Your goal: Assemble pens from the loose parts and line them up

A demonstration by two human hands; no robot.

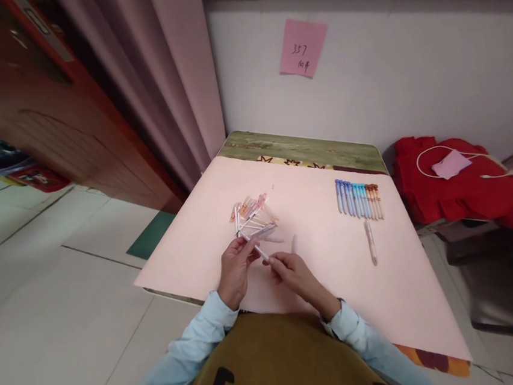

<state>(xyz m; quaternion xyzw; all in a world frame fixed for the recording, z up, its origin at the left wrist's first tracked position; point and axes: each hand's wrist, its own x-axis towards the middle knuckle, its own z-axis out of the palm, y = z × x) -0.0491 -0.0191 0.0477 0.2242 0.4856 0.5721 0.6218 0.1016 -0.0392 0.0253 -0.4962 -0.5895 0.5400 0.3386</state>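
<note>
Between my two hands, near the front of the table, is a slim white pen [261, 253], held at a slant. The fingers of my left hand [235, 268] pinch its upper left end. My right hand [294, 273] grips the lower right end. Just beyond my left hand lies a loose pile of pen parts [254, 214], thin white sticks and clear pinkish pieces. A pale pen barrel [294, 243] rests beside my right hand. To the right stands a neat row of pens [359, 199] in blue, turquoise and brown, with a single pen [371, 243] below it.
Pale pink paper [329, 288] covers most of the table, leaving a green strip [306, 145] at the back. A red cloth [446, 186] with a white cord lies on the right. A brown door [71, 113] and a curtain [171, 61] stand at the left.
</note>
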